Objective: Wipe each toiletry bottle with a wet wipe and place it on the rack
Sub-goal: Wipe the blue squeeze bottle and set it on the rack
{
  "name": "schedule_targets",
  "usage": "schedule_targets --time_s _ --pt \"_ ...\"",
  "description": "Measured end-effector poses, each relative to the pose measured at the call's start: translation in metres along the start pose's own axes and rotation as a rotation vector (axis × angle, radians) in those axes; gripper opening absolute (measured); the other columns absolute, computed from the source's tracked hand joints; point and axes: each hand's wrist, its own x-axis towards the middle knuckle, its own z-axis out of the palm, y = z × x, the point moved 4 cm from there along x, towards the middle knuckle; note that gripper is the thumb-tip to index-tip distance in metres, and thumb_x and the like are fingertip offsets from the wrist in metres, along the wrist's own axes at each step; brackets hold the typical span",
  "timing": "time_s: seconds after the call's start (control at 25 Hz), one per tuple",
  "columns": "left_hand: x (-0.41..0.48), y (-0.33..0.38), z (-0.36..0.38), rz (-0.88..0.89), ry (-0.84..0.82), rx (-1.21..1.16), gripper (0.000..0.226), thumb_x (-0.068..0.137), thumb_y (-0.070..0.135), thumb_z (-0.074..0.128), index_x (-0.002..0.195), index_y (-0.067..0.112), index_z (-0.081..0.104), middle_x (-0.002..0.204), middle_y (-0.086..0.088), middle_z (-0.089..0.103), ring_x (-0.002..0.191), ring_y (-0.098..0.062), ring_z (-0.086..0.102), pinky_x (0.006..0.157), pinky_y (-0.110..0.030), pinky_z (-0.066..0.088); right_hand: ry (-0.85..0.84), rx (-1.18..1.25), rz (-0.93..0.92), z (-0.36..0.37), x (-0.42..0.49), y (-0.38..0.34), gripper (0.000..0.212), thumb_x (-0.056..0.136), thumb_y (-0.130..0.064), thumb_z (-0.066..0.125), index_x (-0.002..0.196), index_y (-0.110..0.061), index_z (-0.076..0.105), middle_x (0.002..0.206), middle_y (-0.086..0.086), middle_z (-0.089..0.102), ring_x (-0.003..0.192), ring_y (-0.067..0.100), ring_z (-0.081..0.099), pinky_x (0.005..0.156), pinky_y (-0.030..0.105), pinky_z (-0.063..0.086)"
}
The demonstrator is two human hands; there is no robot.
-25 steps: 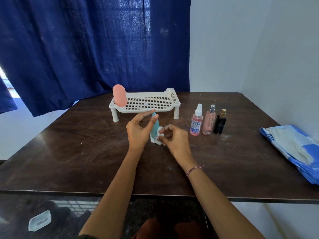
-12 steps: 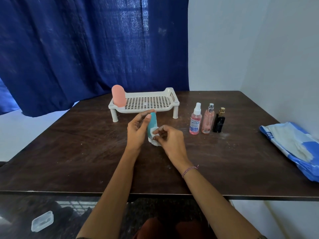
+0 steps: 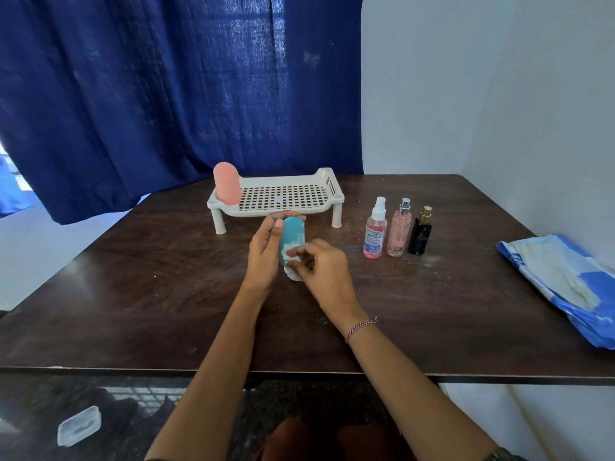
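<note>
Below the table's near edge, far to your left, a small clear plastic box (image 3: 79, 425) lies on the dark floor. A dark blue curtain (image 3: 166, 94) hangs behind the left and middle of the brown table (image 3: 133, 294). Toward the far edge, just left of centre, stands the white slotted rack (image 3: 299, 198) on its short legs, and a rounded pink bottle (image 3: 227, 188) stands upright on its left end; the other slots of the rack show bare. Just in front of the rack, near the middle of the table, your left hand (image 3: 264, 251) grips the teal bottle (image 3: 293, 233), thumb up near its rounded top and fingers curled round behind it, so the bottle is held roughly upright, off the rack. Your right hand (image 3: 321, 271) pinches the white wet wipe (image 3: 292, 261) between thumb and fingertips and presses it against the lower front of the teal bottle; the wipe bunches down past the bottle's base, which is hidden. A thin woven bracelet (image 3: 361, 327) circles your right wrist. To the right of your hands, level with the rack's front legs, three bottles stand upright in a close row: a pink spray bottle (image 3: 376, 232) with a white nozzle, a pale pink bottle (image 3: 399, 232) with a silver cap just beside it, then a black bottle (image 3: 421, 236) with a gold cap. Well apart from them, at the table's right edge, lies a blue and white bundle (image 3: 565, 281); whether it is a soft pack or folded cloth cannot be told.
</note>
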Motion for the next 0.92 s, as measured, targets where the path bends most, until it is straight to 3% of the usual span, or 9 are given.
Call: schedule_targets --time_s 0.12,0.28,0.56,0.72,0.8,0.92 --pt "0.002 -0.001 0.000 0.031 -0.003 0.008 0.028 0.100 0.019 0.035 0.111 0.007 0.059 0.113 -0.012 0.064 0.110 -0.028 0.059 0.095 -0.047 0.047 0.027 -0.037 0.050 -0.002 0.000 0.004 0.015 0.077 -0.011 0.073 0.092 -0.011 0.070 0.092 0.001 0.065 0.076 0.005 0.055 0.074 0.017 0.048" --pt "0.002 -0.001 0.000 0.035 0.003 0.010 0.028 0.100 0.018 0.034 0.110 0.011 0.059 0.114 -0.013 0.064 0.110 -0.031 0.059 0.094 -0.046 0.048 0.095 -0.019 0.050 -0.007 0.001 0.003 0.013 0.080 -0.012 0.070 0.094 -0.011 0.069 0.093 0.000 0.064 0.078 0.003 0.055 0.072 0.010 0.045" --pt "0.001 0.002 0.001 0.042 0.001 0.022 0.027 0.100 0.019 0.033 0.108 0.012 0.058 0.114 -0.012 0.064 0.111 -0.027 0.059 0.093 -0.042 0.049 0.027 -0.051 -0.012 -0.003 -0.001 0.002 0.015 0.080 -0.011 0.070 0.095 -0.010 0.069 0.096 0.002 0.065 0.082 0.004 0.057 0.078 0.017 0.049" --pt "0.001 0.003 0.002 0.051 0.013 0.046 0.028 0.101 0.018 0.034 0.110 0.006 0.058 0.114 -0.010 0.065 0.108 -0.024 0.060 0.092 -0.040 0.050 0.143 -0.006 0.031 -0.011 0.002 0.007 0.014 0.081 -0.011 0.070 0.094 -0.010 0.070 0.093 0.001 0.066 0.079 0.002 0.056 0.077 0.017 0.050" --pt "0.001 0.004 0.002 0.047 0.010 0.047 0.027 0.102 0.015 0.033 0.110 0.005 0.057 0.113 -0.009 0.065 0.107 -0.020 0.061 0.091 -0.034 0.049 0.190 0.015 -0.018 -0.012 0.003 0.001 0.015 0.082 -0.011 0.069 0.096 -0.009 0.070 0.094 0.001 0.065 0.080 0.002 0.057 0.076 0.015 0.050" --pt "0.000 0.003 0.002 0.041 0.013 0.058 0.026 0.102 0.014 0.033 0.111 0.005 0.056 0.113 -0.009 0.064 0.106 -0.018 0.060 0.090 -0.032 0.049 0.117 0.002 -0.104 -0.006 0.003 -0.004 0.016 0.084 -0.012 0.067 0.098 -0.007 0.069 0.097 0.002 0.065 0.086 0.004 0.060 0.079 0.013 0.049"
